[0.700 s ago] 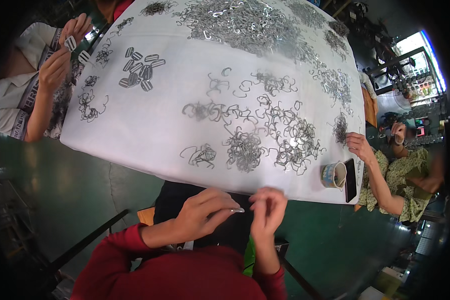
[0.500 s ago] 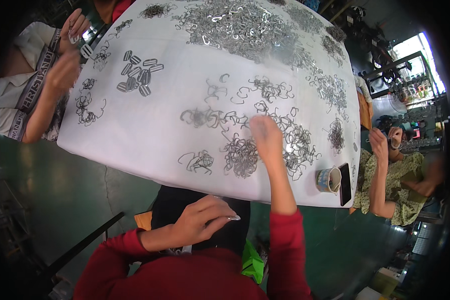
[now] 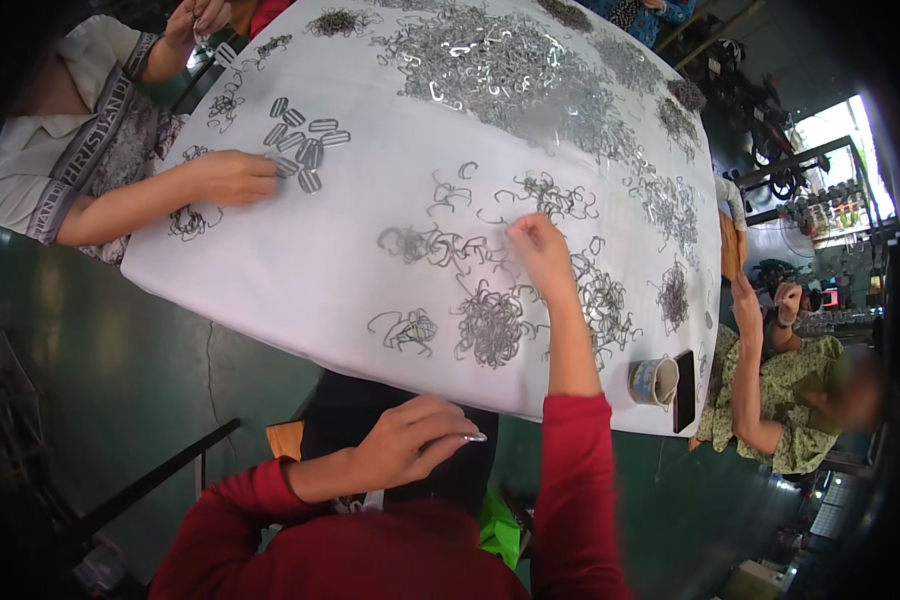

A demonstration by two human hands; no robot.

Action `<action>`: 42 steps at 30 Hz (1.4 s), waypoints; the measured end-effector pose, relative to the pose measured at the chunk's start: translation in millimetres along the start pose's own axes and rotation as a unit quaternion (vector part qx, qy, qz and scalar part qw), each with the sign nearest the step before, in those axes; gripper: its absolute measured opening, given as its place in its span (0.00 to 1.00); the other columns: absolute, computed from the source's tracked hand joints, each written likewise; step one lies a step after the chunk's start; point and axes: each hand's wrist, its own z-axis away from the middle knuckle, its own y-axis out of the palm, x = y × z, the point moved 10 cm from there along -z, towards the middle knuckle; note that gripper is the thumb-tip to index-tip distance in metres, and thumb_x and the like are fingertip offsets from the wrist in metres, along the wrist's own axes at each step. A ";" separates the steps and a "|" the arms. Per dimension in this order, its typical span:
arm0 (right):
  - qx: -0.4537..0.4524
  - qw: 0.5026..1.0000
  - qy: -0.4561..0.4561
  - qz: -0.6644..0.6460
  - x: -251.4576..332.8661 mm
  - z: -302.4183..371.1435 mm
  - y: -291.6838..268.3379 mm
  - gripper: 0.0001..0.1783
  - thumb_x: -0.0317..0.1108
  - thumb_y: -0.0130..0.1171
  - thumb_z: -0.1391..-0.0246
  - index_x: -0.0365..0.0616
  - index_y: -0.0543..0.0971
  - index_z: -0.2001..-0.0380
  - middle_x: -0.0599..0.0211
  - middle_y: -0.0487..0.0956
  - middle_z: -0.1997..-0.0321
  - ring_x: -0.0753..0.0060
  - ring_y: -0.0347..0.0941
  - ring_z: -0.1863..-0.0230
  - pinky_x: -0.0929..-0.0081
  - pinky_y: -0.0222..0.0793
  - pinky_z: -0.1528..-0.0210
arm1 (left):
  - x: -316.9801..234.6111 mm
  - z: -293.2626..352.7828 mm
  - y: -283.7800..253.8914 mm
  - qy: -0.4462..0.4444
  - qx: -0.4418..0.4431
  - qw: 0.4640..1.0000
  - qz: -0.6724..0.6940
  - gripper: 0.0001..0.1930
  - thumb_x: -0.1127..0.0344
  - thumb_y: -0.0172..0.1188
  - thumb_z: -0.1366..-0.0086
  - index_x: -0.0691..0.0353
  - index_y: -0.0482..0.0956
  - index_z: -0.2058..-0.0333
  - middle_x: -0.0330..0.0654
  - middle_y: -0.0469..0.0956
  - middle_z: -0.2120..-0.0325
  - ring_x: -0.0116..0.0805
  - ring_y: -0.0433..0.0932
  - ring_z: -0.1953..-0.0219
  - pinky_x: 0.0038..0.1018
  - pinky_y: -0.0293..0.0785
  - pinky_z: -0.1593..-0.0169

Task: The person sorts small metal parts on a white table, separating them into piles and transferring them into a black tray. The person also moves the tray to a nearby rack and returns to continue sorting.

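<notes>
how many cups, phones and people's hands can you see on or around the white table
cup: 1
phone: 1
wearer's hands, left hand and right hand: 2
co-worker hands, one by the flat clips, one at the top corner, one at the right edge: 3
total: 7

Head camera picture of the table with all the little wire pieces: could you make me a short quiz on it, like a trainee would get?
1. True or false: the person's right hand is stretched out over the white table among the loose bent wire pieces.
2. Where is the left hand?
A. On the large heap of wire pieces
B. Near the body, below the table's near edge
C. Holding the cup
3. Fill in: a small cup stands at the table's near-right edge, beside a dark flat ____.

Key
1. True.
2. B; it shows no wire piece in its fingers.
3. Phone-like slab; what it is exactly cannot be told.
</notes>
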 end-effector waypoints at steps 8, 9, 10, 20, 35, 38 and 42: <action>-0.094 0.927 0.078 -0.354 66.0 212.1 -2.4 0.09 0.18 0.58 0.47 0.36 0.68 0.66 0.53 0.78 0.68 0.68 0.78 0.71 0.75 0.78 0.69 | 5.2 -1.8 -2.0 0.024 -0.001 1.000 -0.019 0.09 0.77 0.64 0.46 0.62 0.80 0.64 0.42 0.77 0.69 0.39 0.77 0.68 0.30 0.74 0.65; -0.108 0.914 0.072 -0.383 72.3 228.0 -0.6 0.10 0.17 0.59 0.48 0.36 0.68 0.67 0.52 0.78 0.68 0.67 0.79 0.71 0.76 0.78 0.69 | 6.7 -1.6 -1.2 0.024 0.000 1.000 -0.018 0.10 0.77 0.64 0.46 0.62 0.80 0.64 0.42 0.77 0.69 0.38 0.77 0.68 0.30 0.74 0.66; -0.116 0.911 0.077 -0.388 74.8 239.5 4.2 0.10 0.16 0.58 0.48 0.36 0.68 0.67 0.52 0.78 0.68 0.67 0.79 0.71 0.76 0.78 0.69 | 9.5 -1.6 -0.8 0.015 -0.001 1.000 -0.018 0.10 0.78 0.64 0.47 0.62 0.80 0.64 0.42 0.77 0.69 0.38 0.77 0.69 0.29 0.74 0.67; -0.237 0.922 -0.030 -0.306 84.6 270.4 9.2 0.14 0.11 0.57 0.50 0.39 0.64 0.70 0.51 0.77 0.66 0.65 0.79 0.67 0.72 0.80 0.63 | 7.3 2.3 4.7 0.024 -0.017 0.999 -0.031 0.12 0.77 0.66 0.48 0.60 0.80 0.63 0.41 0.78 0.68 0.38 0.77 0.68 0.30 0.75 0.66; -0.243 0.936 -0.108 -0.233 93.1 280.0 19.7 0.15 0.12 0.58 0.49 0.40 0.64 0.71 0.52 0.75 0.65 0.64 0.79 0.66 0.66 0.82 0.63 | 158.8 -104.3 -227.3 -0.150 -0.248 0.761 -0.581 0.20 0.55 0.61 0.40 0.67 0.76 0.59 0.50 0.75 0.60 0.47 0.75 0.58 0.38 0.75 0.57; -0.244 0.936 -0.104 -0.233 92.3 279.3 20.7 0.15 0.12 0.58 0.50 0.39 0.64 0.71 0.51 0.76 0.65 0.64 0.79 0.66 0.66 0.82 0.62 | 172.3 -111.0 -223.0 -0.161 -0.206 0.749 -0.609 0.13 0.62 0.58 0.40 0.68 0.74 0.64 0.51 0.74 0.60 0.46 0.74 0.54 0.38 0.76 0.58; -0.232 0.935 -0.114 -0.244 90.7 277.8 21.5 0.14 0.11 0.59 0.50 0.38 0.65 0.71 0.50 0.77 0.65 0.64 0.79 0.65 0.65 0.82 0.61 | 185.5 -104.0 -236.4 -0.191 -0.168 0.734 -0.629 0.12 0.68 0.55 0.41 0.67 0.76 0.60 0.52 0.78 0.63 0.51 0.78 0.60 0.40 0.77 0.59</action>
